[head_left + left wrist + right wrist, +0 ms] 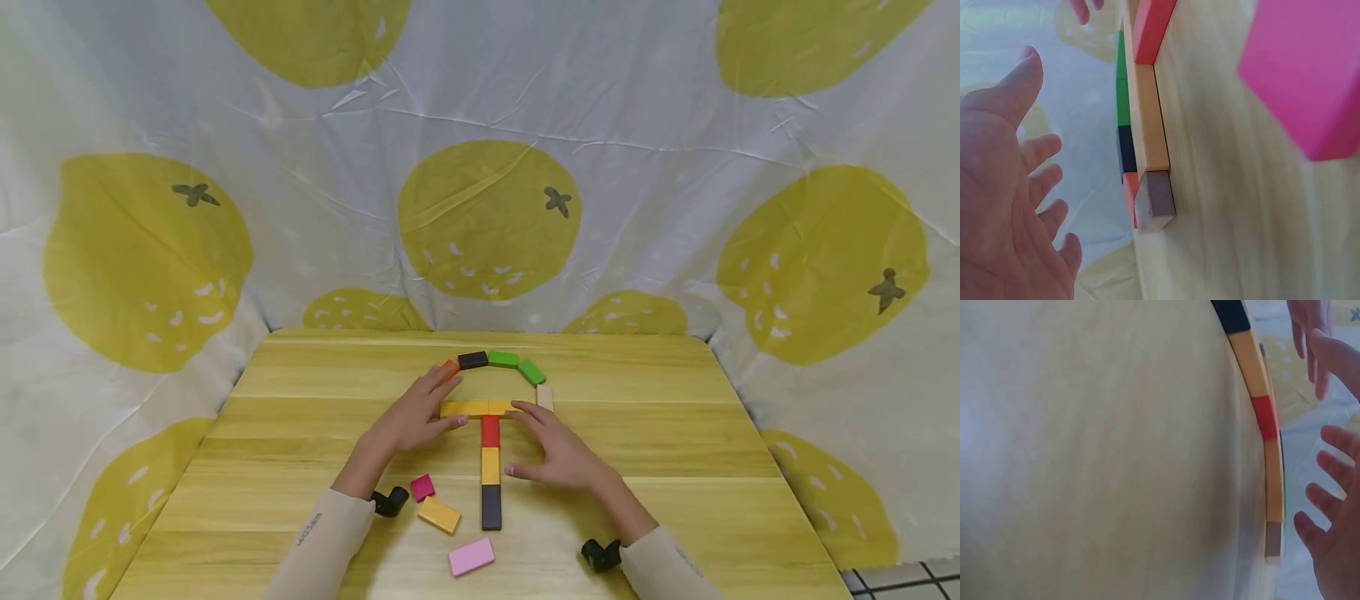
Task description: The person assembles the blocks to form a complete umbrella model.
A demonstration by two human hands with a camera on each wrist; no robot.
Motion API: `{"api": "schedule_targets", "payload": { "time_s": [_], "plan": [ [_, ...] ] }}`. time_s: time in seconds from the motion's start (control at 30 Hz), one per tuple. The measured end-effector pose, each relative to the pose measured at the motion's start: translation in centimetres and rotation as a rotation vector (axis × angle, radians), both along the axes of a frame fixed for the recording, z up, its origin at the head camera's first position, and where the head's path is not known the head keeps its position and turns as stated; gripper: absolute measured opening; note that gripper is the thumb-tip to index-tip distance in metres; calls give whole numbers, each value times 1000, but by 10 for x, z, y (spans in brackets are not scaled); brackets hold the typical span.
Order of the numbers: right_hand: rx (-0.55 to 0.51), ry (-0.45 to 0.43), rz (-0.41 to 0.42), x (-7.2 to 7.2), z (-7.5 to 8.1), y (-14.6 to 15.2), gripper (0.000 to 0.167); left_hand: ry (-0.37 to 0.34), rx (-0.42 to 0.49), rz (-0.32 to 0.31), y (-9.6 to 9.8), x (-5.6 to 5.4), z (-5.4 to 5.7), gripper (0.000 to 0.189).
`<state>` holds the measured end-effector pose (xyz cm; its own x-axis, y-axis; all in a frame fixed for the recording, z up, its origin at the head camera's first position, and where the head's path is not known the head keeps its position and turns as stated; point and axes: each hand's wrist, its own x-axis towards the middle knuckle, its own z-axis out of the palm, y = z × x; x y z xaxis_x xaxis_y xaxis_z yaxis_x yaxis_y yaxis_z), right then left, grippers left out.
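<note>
Above the left side of a block arrangement, my left hand (414, 414) has its fingers spread and holds nothing. My right hand (564, 450) hovers at the right side, fingers relaxed and without a block. Between the hands, a red block (490, 432), a yellow block (490, 467) and a black block (491, 507) form a stem below a row of yellow blocks (467, 408). An arc holds an orange block (450, 368), a black block (472, 360), green blocks (532, 372) and a plain wooden block (545, 397). A greyish wooden block (1159, 197) ends the left side in the left wrist view.
Loose on the wooden table (300, 375) lie a magenta block (422, 487), a yellow block (439, 515) and a pink block (472, 557), near my left forearm and the table's front. A lemon-print cloth (637, 233) hangs behind. Black wrist devices (602, 555) jut from both sleeves.
</note>
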<state>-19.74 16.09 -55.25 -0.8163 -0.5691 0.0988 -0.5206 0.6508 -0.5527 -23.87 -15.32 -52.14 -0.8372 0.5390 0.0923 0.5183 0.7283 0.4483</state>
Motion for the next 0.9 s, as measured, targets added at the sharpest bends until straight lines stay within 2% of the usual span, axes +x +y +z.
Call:
{"api": "schedule_targets", "payload": {
  "time_s": [0.13,0.27,0.47,0.63,0.9],
  "plan": [
    [27,-31,65,10,-2,-7,90,-48,40,35,-9,21,-1,79],
    [42,-44,97,16,-4,-12,92,-50,71,78,-15,38,-1,78],
    [66,-52,116,22,-8,-19,93,-22,114,86,-20,59,-5,74],
    [92,-57,115,25,-10,-21,97,-30,133,95,-20,76,-11,71],
    [130,-40,105,26,-13,-22,101,-112,121,121,-16,97,-11,69]
  ]
}}
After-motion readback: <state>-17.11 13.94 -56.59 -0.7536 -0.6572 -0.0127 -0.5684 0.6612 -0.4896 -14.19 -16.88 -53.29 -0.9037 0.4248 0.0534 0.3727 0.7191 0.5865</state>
